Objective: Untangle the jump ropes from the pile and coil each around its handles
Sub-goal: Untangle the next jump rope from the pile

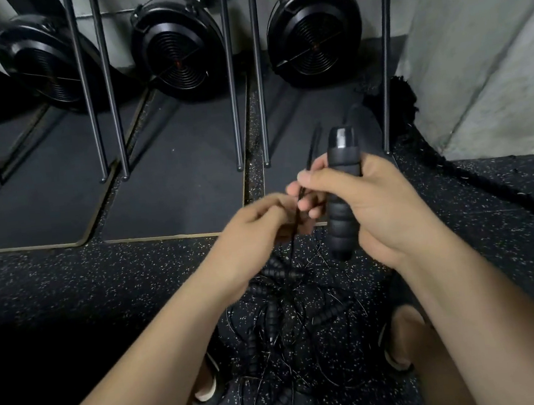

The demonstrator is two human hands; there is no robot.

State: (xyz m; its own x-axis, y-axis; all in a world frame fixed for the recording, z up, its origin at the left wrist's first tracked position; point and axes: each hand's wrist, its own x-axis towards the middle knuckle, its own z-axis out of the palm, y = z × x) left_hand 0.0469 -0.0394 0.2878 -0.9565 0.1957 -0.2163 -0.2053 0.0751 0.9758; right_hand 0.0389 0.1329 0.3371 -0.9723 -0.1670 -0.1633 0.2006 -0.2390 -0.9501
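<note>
Jump ropes (291,325) are seen heaped in a tangled pile on the speckled floor (70,289), at 6 o'clock from the hands and between two sandalled feet (402,343). Thin black cords and several ribbed foam grips are crossed over one another there. One handle (344,194) is held upright above the pile by the right hand (381,203), whose fingers (319,177) are wrapped closely round its ribbed grip. Just at 9 o'clock from it, the left hand (252,233) is blurred, but its fingers are curled and a thin cord (312,151) appears to be pinched between them. That cord is seen rising toward 12 o'clock beside the handle and dropping toward the pile at 6 o'clock.

No rope is seen coiled, so the step in hand is judged to be the freeing of a first rope, with its cord being followed away from the held handle. For the next move, the cord would need to be fed through the left fingers and lifted out of the crossing loops rather than tugged, since a hard pull could tighten the tangle. The matching second handle would then have to be found in the pile before any winding is begun.
</note>
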